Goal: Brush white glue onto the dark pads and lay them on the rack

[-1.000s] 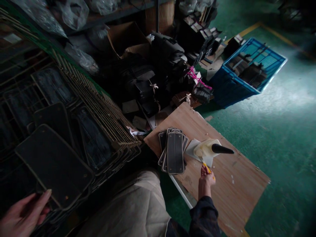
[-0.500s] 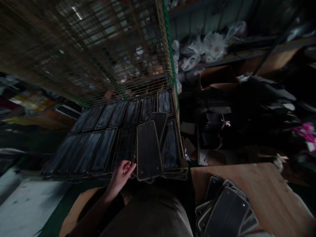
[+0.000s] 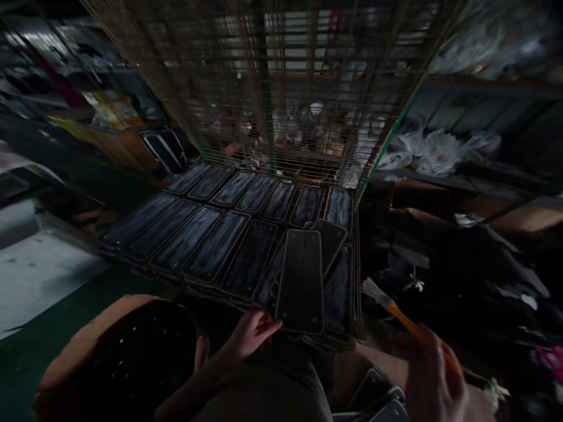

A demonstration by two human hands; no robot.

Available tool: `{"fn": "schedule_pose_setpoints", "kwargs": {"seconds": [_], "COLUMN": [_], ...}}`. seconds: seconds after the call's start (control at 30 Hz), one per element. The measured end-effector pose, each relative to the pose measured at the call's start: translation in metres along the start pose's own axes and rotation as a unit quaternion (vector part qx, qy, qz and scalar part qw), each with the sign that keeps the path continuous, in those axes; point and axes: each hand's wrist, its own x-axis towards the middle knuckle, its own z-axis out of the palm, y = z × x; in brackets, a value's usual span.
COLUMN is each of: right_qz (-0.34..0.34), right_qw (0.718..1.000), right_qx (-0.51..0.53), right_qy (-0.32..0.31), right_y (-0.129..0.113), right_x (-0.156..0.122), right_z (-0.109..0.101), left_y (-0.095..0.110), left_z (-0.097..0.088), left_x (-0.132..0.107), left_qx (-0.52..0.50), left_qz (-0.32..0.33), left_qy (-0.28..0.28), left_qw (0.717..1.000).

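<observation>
My left hand (image 3: pixel 250 335) pinches the near left corner of a dark rounded rectangular piece (image 3: pixel 301 281) that lies on top of a wire tray (image 3: pixel 357 275). The tray holds rows of similar glossy dark pieces (image 3: pixel 211 231). A second loose piece (image 3: pixel 331 240) sticks out from under the first. My right hand (image 3: pixel 433 387), blurred, is closed on an orange-handled brush (image 3: pixel 396 310). The brush's pale bristles point up and left, close to the tray's right edge.
A tall wire rack (image 3: pixel 285 88) rises behind the tray. A round dark stool seat (image 3: pixel 132 351) sits at lower left. Dark pieces (image 3: pixel 378 398) are stacked by my right wrist. Bags and boxes (image 3: pixel 435 152) crowd the shelves at right.
The camera has swung left from the wooden board to the tray. My left hand has closed on the top piece's corner. My right hand has come into view holding the brush.
</observation>
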Motion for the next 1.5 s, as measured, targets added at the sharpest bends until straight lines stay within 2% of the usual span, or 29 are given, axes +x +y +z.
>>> {"fn": "schedule_pose_setpoints", "kwargs": {"seconds": [0.07, 0.17, 0.3, 0.47, 0.73, 0.83, 0.93, 1.13, 1.3, 1.4, 1.5], "right_qz": [0.000, -0.065, -0.186, -0.271, -0.341, -0.342, -0.331, -0.278, -0.217, -0.200, -0.169], "right_qw": [0.999, 0.989, 0.944, 0.898, 0.845, 0.842, 0.844, 0.840, 0.838, 0.836, 0.824], "right_qx": [0.021, -0.030, -0.132, -0.185, -0.284, -0.286, -0.262, -0.231, -0.228, -0.203, -0.194], "right_qy": [-0.027, -0.128, -0.238, -0.295, -0.297, -0.302, -0.330, -0.405, -0.445, -0.469, -0.506], "right_y": [-0.027, -0.058, -0.071, -0.067, -0.062, -0.058, -0.058, -0.070, -0.092, -0.107, -0.113], "right_x": [0.008, 0.028, 0.064, 0.100, 0.124, 0.122, 0.108, 0.054, 0.017, 0.006, 0.005], "right_z": [0.031, 0.077, 0.118, 0.145, 0.169, 0.169, 0.160, 0.115, 0.079, 0.066, 0.064], "left_y": [0.001, 0.004, 0.004, -0.008, -0.017, -0.017, -0.016, -0.004, 0.001, -0.003, -0.007], "left_z": [0.005, 0.012, 0.011, 0.005, 0.000, -0.001, -0.001, -0.009, -0.013, -0.013, -0.013], "left_x": [0.001, 0.001, -0.001, 0.004, 0.009, 0.009, 0.008, 0.001, -0.001, 0.000, 0.001], "left_qx": [-0.027, -0.076, -0.097, -0.073, -0.088, -0.101, -0.113, -0.094, -0.085, -0.093, -0.092], "left_qz": [-0.021, -0.048, -0.050, -0.024, -0.019, -0.022, -0.030, -0.019, -0.008, -0.002, 0.010], "left_qy": [-0.009, -0.008, -0.002, 0.021, 0.023, 0.020, 0.010, 0.004, -0.004, -0.009, -0.018], "left_qw": [0.999, 0.996, 0.994, 0.997, 0.996, 0.994, 0.993, 0.995, 0.996, 0.996, 0.996]}}
